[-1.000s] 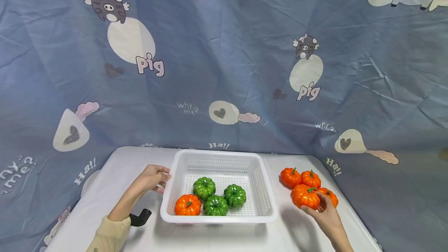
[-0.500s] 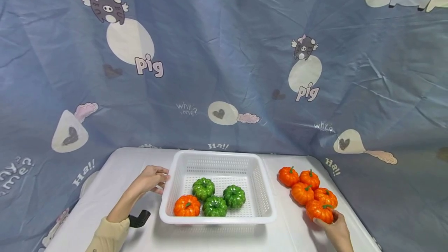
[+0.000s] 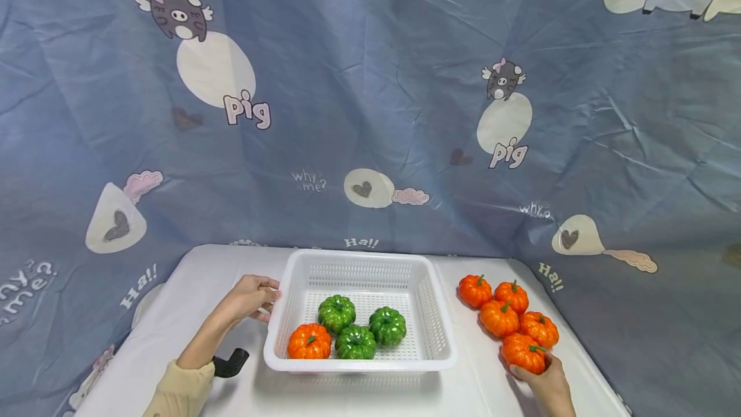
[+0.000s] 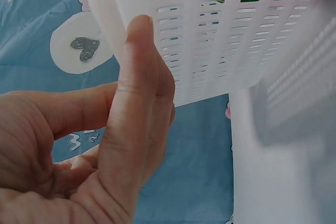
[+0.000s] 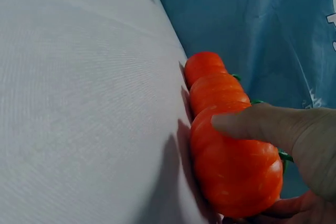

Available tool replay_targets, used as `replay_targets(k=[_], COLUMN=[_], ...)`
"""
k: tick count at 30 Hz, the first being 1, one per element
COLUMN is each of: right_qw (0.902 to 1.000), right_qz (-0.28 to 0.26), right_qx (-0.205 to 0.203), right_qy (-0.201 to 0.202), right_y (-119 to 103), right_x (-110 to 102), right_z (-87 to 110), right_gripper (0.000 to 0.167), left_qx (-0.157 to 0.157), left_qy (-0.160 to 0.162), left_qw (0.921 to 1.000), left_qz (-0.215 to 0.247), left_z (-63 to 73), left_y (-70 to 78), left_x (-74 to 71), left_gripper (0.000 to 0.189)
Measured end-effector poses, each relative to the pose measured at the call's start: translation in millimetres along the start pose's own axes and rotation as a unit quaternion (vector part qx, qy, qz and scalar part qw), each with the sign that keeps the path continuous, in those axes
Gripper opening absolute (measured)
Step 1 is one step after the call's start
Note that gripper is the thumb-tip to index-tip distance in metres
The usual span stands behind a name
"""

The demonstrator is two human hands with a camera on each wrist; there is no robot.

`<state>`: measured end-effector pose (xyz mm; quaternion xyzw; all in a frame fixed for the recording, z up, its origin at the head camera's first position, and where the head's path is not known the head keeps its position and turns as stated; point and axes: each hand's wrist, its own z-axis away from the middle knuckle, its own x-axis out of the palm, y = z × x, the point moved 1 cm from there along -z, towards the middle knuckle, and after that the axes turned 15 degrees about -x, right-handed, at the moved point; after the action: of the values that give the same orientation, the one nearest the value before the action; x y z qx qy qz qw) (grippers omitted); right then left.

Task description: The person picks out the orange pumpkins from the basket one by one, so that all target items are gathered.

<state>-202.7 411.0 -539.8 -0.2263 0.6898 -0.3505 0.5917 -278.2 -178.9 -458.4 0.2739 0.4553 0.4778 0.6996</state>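
My right hand (image 3: 547, 383) holds a small orange pumpkin (image 3: 523, 352) at the front of a group of orange pumpkins on the table's right side. In the right wrist view, the thumb (image 5: 252, 124) lies over this pumpkin (image 5: 236, 171), and other fingers show under it, partly hidden. My left hand (image 3: 250, 298) is at the left rim of a white plastic basket (image 3: 370, 364). In the left wrist view, fairly straight fingers (image 4: 139, 66) touch the basket's slotted outer wall. Inside the basket sit several green pumpkins (image 3: 388, 325) and one orange pumpkin (image 3: 309, 342).
Behind the held pumpkin, several orange pumpkins (image 3: 499, 318) lie close together. A white cloth covers the table (image 3: 347, 398). A blue pig-print curtain (image 3: 370, 114) hangs behind and at both sides. A black curved object (image 3: 231, 363) shows by my left wrist.
My right hand has brought its orange pumpkin down from over the group to the group's front, then slightly left. The left hand and basket stay in place.
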Motion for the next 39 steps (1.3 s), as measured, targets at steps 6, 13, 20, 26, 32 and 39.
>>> replay_targets(k=[6,13,20,26,32,39], right_qw=[0.9999,0.9970,0.9957,0.9843,0.9628,0.9405], right_qz=[0.004,0.021,-0.031,-0.072,-0.123,-0.136], right_qx=[-0.002,-0.041,-0.072,-0.161,-0.237,-0.306], right_qy=[0.014,0.061,0.048,0.008,-0.037,-0.061], right_y=[-10.1,-31.6,-75.2,-129.2,-174.0,-204.8], right_x=[-6.2,-16.7,-19.4,-4.2,26.9,62.2], right_z=[-0.5,-1.5,-9.1,-13.9,-14.9,-13.8], right_gripper=[0.109,0.095,0.096,0.085,0.079,0.074], left_qx=[-0.006,-0.001,0.006,0.008,0.012,0.010], left_qy=[0.004,0.008,0.005,0.003,0.003,0.004], left_qw=[1.0000,1.0000,1.0000,1.0000,0.9999,0.9999], left_qz=[0.001,0.001,0.002,0.003,0.004,0.009], left_z=[-0.8,-0.4,-0.2,0.3,0.2,0.6], left_y=[0.5,2.1,2.4,1.4,0.5,-1.8], left_x=[0.3,-0.4,-1.3,-2.8,-1.9,1.1], left_gripper=[0.036,0.035,0.036,0.036,0.036,0.035])
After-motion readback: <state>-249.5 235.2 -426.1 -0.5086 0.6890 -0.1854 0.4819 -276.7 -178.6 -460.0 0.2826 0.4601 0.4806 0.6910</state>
